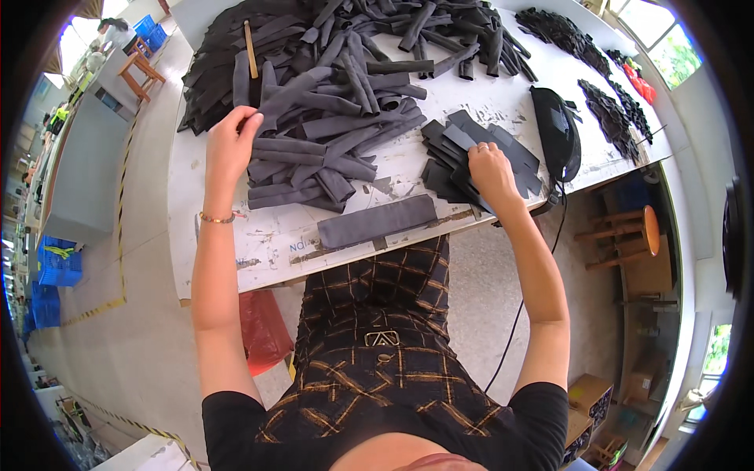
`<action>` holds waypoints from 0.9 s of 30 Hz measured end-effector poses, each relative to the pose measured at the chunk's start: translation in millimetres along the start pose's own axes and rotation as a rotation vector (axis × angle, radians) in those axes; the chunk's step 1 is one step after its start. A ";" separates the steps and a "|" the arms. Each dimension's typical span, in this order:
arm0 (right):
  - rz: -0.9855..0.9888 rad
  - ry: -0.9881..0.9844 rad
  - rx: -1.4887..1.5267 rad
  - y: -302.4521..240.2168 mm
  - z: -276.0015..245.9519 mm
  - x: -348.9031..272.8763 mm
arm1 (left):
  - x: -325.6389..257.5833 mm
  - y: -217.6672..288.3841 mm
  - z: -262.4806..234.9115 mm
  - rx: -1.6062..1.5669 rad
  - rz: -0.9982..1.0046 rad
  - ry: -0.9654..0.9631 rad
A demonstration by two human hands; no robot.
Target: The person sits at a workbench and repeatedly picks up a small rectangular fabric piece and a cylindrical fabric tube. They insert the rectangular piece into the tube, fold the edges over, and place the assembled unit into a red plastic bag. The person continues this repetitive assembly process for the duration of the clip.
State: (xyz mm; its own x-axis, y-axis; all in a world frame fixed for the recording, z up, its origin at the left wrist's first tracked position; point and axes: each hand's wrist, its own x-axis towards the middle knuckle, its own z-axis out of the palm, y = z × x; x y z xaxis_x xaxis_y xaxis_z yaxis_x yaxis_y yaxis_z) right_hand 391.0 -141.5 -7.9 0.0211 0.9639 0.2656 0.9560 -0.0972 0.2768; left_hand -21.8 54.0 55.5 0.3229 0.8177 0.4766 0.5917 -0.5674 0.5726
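Note:
My left hand (231,145) is at the left edge of a large pile of dark grey fabric tubes (330,102). Its fingers are curled together against the lower end of a grey fabric strip (241,78); whether they grip it is hidden. Over a fanned stack of flat, dark, stiff-looking pieces (455,141), my right hand (491,169) has its fingers bent down onto the top pieces. Between my hands, one flat grey fabric sleeve (377,222) lies along the table's near edge.
A thin wooden stick (250,49) lies on the pile. Right of the stack sits a black rounded device (556,129) with a cable hanging down. Smaller dark heaps (609,118) lie on the white table's (212,259) far right. A wooden stool (640,231) stands at right.

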 end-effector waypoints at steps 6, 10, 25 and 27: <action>-0.071 0.112 0.189 -2.5 -9.9 3.9 | -38.9 21.3 7.4 -1.207 -0.602 0.075; 0.074 0.292 0.429 11.7 -27.0 0.2 | -45.2 43.7 37.4 -1.718 -0.721 -0.053; -0.041 0.343 1.012 -113.9 -113.1 -20.2 | -50.3 94.7 57.4 -1.549 -0.634 -0.172; -0.025 0.354 1.043 -115.8 -114.1 -23.8 | -49.4 99.5 52.7 -1.636 -0.641 -0.237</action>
State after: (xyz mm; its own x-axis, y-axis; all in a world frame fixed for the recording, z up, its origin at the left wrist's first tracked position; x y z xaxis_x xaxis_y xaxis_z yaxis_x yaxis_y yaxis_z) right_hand 246.4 -181.5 59.0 0.0726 0.8211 0.5662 0.7363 0.3388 -0.5857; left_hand 60.0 -37.8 53.8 0.5360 0.8403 -0.0805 -0.5691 0.4302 0.7008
